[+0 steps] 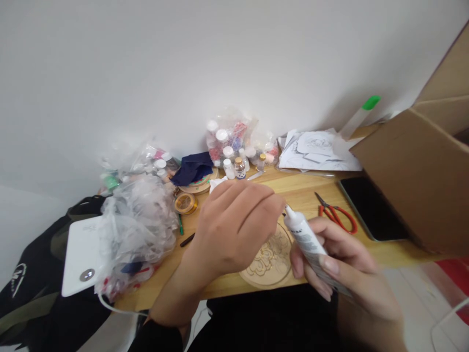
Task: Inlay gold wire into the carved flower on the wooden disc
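Observation:
My right hand (pixel 348 269) is wrapped round a white tube (pixel 306 239) with dark print, its nozzle tilted up and to the left. My left hand (pixel 234 227) is closed at the nozzle tip, back of the hand toward me; what its fingertips hold, if anything, is hidden. Below both hands, near the table's front edge, lies a round wooden board (pixel 269 266) with raised golden flower outlines, partly covered by my left hand.
Red-handled scissors (pixel 337 215), a dark phone (pixel 372 208) and a cardboard box (pixel 410 181) are at the right. Papers (pixel 315 149), bagged bottles (pixel 229 139) and blue cloth (pixel 194 168) line the back. Plastic bags (pixel 139 230) and a wire spool (pixel 185 203) stand left.

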A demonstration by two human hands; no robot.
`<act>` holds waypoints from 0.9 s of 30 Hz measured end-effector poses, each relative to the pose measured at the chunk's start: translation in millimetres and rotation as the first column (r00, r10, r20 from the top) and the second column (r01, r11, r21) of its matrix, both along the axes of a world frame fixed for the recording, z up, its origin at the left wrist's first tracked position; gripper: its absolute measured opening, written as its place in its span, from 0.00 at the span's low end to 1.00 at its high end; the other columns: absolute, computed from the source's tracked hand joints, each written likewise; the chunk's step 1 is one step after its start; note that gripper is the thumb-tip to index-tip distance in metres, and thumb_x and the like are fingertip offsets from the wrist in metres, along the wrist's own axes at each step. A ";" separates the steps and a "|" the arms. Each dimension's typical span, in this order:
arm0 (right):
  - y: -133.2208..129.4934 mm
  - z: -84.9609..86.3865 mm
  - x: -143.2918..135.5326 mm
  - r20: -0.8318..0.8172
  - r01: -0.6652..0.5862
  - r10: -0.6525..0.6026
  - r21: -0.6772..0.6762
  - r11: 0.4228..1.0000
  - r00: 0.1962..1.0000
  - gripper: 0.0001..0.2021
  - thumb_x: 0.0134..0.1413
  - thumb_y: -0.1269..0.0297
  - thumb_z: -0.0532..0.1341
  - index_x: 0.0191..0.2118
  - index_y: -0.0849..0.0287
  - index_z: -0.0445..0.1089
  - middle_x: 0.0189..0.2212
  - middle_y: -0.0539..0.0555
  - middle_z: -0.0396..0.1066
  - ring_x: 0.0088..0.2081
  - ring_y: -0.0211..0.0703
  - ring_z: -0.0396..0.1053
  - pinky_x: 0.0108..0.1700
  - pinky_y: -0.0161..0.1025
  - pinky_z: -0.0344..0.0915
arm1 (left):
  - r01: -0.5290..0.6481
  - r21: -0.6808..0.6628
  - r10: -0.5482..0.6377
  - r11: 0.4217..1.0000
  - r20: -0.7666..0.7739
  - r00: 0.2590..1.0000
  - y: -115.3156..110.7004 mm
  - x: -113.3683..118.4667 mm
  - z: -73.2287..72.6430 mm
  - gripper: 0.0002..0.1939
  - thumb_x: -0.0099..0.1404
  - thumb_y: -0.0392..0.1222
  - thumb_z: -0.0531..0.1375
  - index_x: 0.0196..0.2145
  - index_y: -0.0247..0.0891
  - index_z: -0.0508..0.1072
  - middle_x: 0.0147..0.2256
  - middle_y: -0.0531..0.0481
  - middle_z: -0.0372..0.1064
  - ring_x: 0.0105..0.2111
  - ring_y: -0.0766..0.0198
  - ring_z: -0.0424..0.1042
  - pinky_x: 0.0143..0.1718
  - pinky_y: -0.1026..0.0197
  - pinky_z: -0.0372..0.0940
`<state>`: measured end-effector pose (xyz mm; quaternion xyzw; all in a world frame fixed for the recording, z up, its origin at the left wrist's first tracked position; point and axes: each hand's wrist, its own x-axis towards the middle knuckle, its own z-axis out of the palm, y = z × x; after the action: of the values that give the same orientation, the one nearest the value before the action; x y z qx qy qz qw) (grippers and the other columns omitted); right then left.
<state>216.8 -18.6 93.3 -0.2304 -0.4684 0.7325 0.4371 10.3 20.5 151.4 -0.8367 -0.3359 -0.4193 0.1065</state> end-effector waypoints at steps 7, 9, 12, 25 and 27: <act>5.4 2.4 2.2 -0.133 -0.163 0.148 -0.107 0.981 0.980 0.13 0.63 0.56 0.61 0.51 0.51 0.66 0.32 0.52 0.78 0.15 0.27 0.62 0.17 0.27 0.50 | 0.174 -0.302 -0.124 0.937 0.179 0.976 2.4 0.5 4.6 0.05 0.73 0.35 0.55 0.38 0.38 0.69 0.36 0.52 0.75 0.38 0.68 0.72 0.42 0.64 0.68; 5.2 4.2 2.2 -0.127 -0.156 0.139 -0.132 0.979 0.982 0.13 0.63 0.56 0.62 0.50 0.52 0.66 0.31 0.52 0.78 0.15 0.26 0.62 0.18 0.26 0.50 | 0.199 -0.313 -0.143 0.929 0.192 0.971 2.8 -0.1 4.7 0.04 0.73 0.35 0.56 0.39 0.38 0.70 0.36 0.52 0.75 0.38 0.68 0.72 0.43 0.63 0.68; 3.7 4.8 1.8 -0.121 -0.110 0.096 -0.118 0.987 0.988 0.12 0.64 0.57 0.61 0.50 0.52 0.66 0.32 0.52 0.77 0.16 0.26 0.62 0.18 0.27 0.50 | 0.185 -0.293 -0.137 0.938 0.177 0.975 4.0 -0.3 3.7 0.03 0.73 0.38 0.57 0.40 0.38 0.70 0.36 0.51 0.76 0.39 0.67 0.73 0.44 0.62 0.69; 5.6 3.8 3.3 -0.153 -0.198 0.177 -0.132 0.971 0.972 0.12 0.64 0.57 0.61 0.48 0.54 0.65 0.32 0.53 0.77 0.16 0.26 0.64 0.17 0.25 0.52 | 0.131 -0.219 -0.101 0.967 0.142 0.985 3.0 1.4 3.0 0.05 0.72 0.33 0.55 0.38 0.38 0.70 0.35 0.51 0.75 0.38 0.67 0.73 0.42 0.62 0.69; 7.2 8.8 1.9 -0.163 -0.255 0.223 -0.208 0.944 0.961 0.12 0.63 0.55 0.62 0.45 0.55 0.65 0.31 0.53 0.78 0.17 0.28 0.67 0.19 0.25 0.57 | 0.163 -0.235 -0.126 0.958 0.164 0.978 3.4 0.7 3.6 0.05 0.72 0.33 0.55 0.38 0.37 0.70 0.35 0.51 0.75 0.38 0.67 0.73 0.42 0.63 0.70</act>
<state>218.7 -11.4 102.1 -0.1691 -0.3749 0.8429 0.3470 11.0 23.9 155.0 -0.8323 -0.3305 -0.4416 -0.0546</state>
